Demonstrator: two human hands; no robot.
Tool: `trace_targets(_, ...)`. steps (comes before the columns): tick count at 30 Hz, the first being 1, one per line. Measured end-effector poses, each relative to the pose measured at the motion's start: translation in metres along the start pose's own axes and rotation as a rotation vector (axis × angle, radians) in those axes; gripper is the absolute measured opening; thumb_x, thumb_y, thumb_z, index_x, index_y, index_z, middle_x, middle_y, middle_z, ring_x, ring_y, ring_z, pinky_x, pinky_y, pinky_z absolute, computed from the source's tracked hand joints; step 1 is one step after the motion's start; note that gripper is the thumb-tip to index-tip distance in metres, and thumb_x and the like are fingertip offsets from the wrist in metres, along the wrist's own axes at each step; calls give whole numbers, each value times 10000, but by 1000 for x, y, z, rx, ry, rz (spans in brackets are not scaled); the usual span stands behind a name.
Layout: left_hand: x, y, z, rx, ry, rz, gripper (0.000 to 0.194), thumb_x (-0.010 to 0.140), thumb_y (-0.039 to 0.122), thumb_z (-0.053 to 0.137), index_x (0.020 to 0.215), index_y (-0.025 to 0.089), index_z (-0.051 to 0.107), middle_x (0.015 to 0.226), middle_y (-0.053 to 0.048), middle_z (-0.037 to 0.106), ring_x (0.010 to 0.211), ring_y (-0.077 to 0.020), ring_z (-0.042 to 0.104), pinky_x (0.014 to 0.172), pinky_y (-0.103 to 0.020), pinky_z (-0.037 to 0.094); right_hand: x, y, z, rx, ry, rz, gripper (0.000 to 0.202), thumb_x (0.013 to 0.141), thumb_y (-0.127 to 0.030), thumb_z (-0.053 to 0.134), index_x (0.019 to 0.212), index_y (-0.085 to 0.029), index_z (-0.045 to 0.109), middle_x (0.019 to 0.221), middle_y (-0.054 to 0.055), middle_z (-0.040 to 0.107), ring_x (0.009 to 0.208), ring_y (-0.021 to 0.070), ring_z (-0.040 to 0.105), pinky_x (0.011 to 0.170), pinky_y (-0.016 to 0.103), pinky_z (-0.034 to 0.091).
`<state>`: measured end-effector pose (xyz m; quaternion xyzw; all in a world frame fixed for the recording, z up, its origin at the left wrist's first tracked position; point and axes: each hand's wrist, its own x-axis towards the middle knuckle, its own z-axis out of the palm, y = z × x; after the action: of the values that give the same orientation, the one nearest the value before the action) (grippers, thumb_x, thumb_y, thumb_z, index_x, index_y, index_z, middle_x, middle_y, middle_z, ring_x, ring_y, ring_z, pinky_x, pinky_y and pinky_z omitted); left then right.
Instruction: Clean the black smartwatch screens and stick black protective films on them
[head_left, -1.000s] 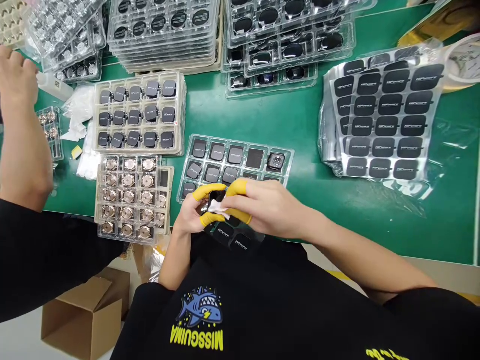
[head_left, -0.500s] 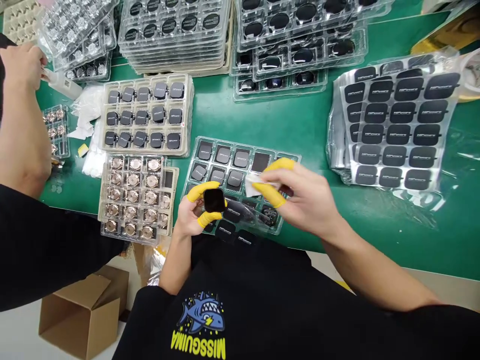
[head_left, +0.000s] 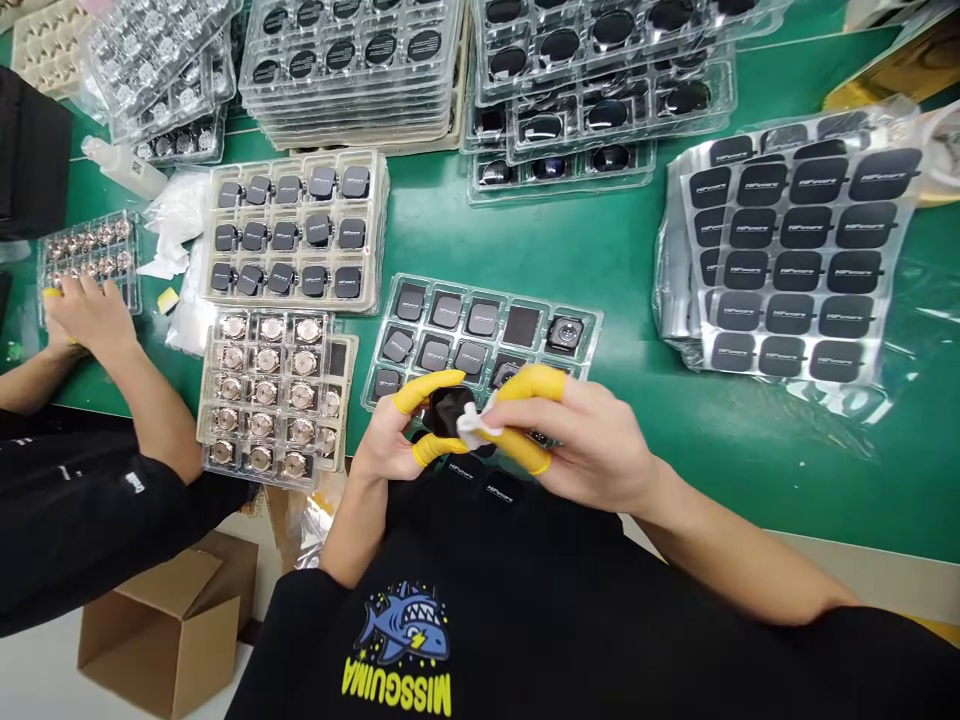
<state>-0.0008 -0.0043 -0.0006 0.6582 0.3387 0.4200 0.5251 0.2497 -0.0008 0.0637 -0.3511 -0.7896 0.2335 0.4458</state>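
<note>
My left hand (head_left: 394,430), with yellow finger cots on thumb and forefinger, grips a black square watch case (head_left: 444,410) by its edges, dark glass face up. In my right hand (head_left: 585,430), also in yellow finger cots, a crumpled white wipe (head_left: 474,425) is pinched and pressed against the right side of the watch face. Beneath and beyond both hands lies a clear plastic tray (head_left: 592,345) of square watch parts, some with dark printed films and some back up. Black printed film labels (head_left: 504,488) show just below my hands. My hands hide part of the tray.
A beige tray (head_left: 296,305) of square watch parts lies left of centre, with a clear tray of rose-gold watch parts (head_left: 266,360) nearer me. Label sheets (head_left: 795,270) lie right. Stacked trays (head_left: 352,110) stand behind. A co-worker's hands (head_left: 97,320) work at far left, near a white bottle (head_left: 124,168).
My right hand has moved left and down, bringing the wipe onto the watch. My left hand shifted slightly right. The co-worker's hand left the bottle and came down to a small tray.
</note>
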Motion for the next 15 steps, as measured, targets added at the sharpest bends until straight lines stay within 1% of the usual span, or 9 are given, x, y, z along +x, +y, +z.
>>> trace_targets(2,1,0,-3,73,-53,19,711,967,594,873,1549,232,682,1200,-104,865,974,-256,850,877,-342,703,5,-2,5,-102,-100,-93,204,1165,-215,600,1081,-217,787,867,40,762,748,161,671,598,284,462)
trace_targets(3,2,0,-4,101,-80,31,697,977,588,859,1547,228,682,1185,-100,865,955,-250,845,869,-338,699,9,-3,8,-162,-130,-136,255,1170,-202,571,1052,-211,797,839,36,740,741,161,643,578,287,422)
trace_targets(5,3,-3,-6,127,-111,64,689,979,598,852,1532,221,687,1138,-86,862,909,-237,829,857,-332,692,17,-6,13,-275,-141,-194,339,1169,-156,521,1007,-208,814,798,30,700,738,164,601,558,299,353)
trace_targets(7,3,-9,-6,125,-90,84,722,954,649,866,1503,212,699,1097,-78,855,895,-237,818,854,-331,686,23,-7,18,-373,-108,-207,379,1159,-121,489,993,-202,820,798,36,686,751,168,591,558,308,325)
trace_targets(9,3,-15,-5,106,-35,64,769,930,700,871,1493,205,699,1130,-94,851,965,-260,829,892,-344,687,26,-4,22,-460,-91,-164,375,1142,-108,480,1010,-193,820,816,48,690,758,175,594,562,316,324)
trace_targets(11,1,-19,-3,65,10,7,794,931,720,860,1508,204,685,1210,-120,848,1052,-280,840,933,-357,689,23,3,22,-518,-107,-76,326,1115,-115,509,1028,-194,813,849,62,711,766,188,612,571,325,340)
trace_targets(12,-1,-19,-2,36,24,-22,792,935,718,857,1513,206,681,1234,-127,845,1064,-280,843,942,-361,691,20,8,21,-521,-113,-25,291,1103,-127,534,1044,-198,810,872,69,727,776,195,631,575,328,355)
trace_targets(13,-2,-19,-2,4,37,-48,785,935,711,861,1512,209,681,1238,-128,844,1048,-272,844,937,-362,693,17,14,19,-498,-109,22,253,1096,-144,562,1056,-206,805,896,74,743,789,202,653,583,328,380)
trace_targets(15,-4,-16,-2,-52,55,-84,768,924,676,893,1506,218,688,1202,-114,842,980,-250,840,909,-360,695,11,23,12,-381,-45,93,173,1091,-179,626,1072,-225,792,954,74,771,794,201,681,606,323,450)
